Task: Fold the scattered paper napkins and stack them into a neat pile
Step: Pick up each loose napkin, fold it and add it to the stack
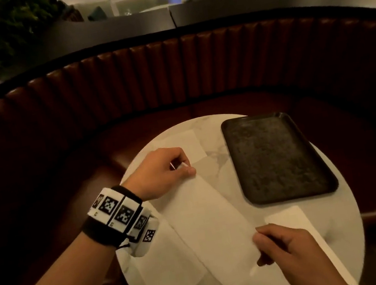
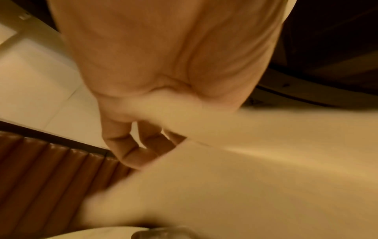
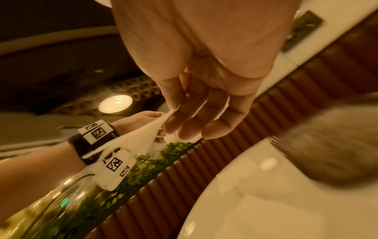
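Left of the dark tray [image 1: 277, 156], above the round table [image 1: 345, 215], I hold a long folded napkin [image 1: 211, 223] taut, my left hand [image 1: 159, 172] and right hand [image 1: 285, 245] each pinching an end (corners only). Uneven pull could tear or skew it.

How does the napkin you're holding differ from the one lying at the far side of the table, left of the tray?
The held napkin hangs above the table, pinched at its ends by the left hand and the right hand; the far napkin lies flat, untouched. The held one shows as a long strip, the far one as a shorter, squarer shape. The held one runs diagonally; the far one sits beside the tray. Both are plain white paper.
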### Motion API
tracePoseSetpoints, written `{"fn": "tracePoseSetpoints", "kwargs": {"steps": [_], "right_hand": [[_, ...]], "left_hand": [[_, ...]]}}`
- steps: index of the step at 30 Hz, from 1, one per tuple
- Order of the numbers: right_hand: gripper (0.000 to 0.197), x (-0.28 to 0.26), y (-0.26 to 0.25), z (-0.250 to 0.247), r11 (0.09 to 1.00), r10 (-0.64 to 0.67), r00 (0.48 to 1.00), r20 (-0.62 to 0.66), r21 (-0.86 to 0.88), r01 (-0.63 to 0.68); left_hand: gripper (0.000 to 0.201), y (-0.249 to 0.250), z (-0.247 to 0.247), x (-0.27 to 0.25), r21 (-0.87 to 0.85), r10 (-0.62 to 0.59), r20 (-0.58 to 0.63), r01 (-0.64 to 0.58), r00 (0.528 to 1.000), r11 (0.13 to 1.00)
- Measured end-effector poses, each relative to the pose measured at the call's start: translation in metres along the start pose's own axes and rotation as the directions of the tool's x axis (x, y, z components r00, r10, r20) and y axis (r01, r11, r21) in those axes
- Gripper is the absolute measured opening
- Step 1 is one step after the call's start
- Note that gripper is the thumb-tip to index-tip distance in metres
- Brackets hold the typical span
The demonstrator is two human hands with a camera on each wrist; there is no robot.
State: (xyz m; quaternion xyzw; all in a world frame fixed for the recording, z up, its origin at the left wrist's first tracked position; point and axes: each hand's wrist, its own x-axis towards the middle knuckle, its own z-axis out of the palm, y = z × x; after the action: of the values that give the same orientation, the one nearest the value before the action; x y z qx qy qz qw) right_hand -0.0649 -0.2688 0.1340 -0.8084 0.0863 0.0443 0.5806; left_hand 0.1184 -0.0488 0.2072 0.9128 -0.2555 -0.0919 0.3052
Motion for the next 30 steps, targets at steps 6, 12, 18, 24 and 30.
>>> {"fn": "tracePoseSetpoints", "kwargs": {"steps": [6,12,18,24,30], "right_hand": [[0.015,-0.018,0.078,-0.036,0.968,0.251,0.964,-0.092,0.04,-0.248],[0.013,-0.031,0.159,-0.075,0.893,0.431,0.875,-0.22,-0.03,-0.448],[0.017,-0.033,0.212,-0.099,0.784,0.498,0.823,-0.272,-0.264,-0.562],[0.019,-0.031,0.227,-0.1,0.713,0.518,0.814,-0.261,-0.394,-0.58],[0.015,-0.032,0.225,-0.096,0.723,0.476,0.816,-0.328,-0.382,-0.575]], "left_hand": [[0.01,0.025,0.101,0.066,-0.027,0.069,0.206,-0.065,0.976,0.998],[0.004,0.043,0.237,0.115,0.071,0.065,0.384,-0.099,0.921,0.993],[0.011,0.056,0.326,0.128,0.206,-0.005,0.423,-0.091,0.906,0.974],[0.01,0.053,0.359,0.137,0.326,0.076,0.436,-0.236,0.897,0.916],[0.02,0.044,0.361,0.128,0.348,0.096,0.365,-0.231,0.926,0.909]]}}
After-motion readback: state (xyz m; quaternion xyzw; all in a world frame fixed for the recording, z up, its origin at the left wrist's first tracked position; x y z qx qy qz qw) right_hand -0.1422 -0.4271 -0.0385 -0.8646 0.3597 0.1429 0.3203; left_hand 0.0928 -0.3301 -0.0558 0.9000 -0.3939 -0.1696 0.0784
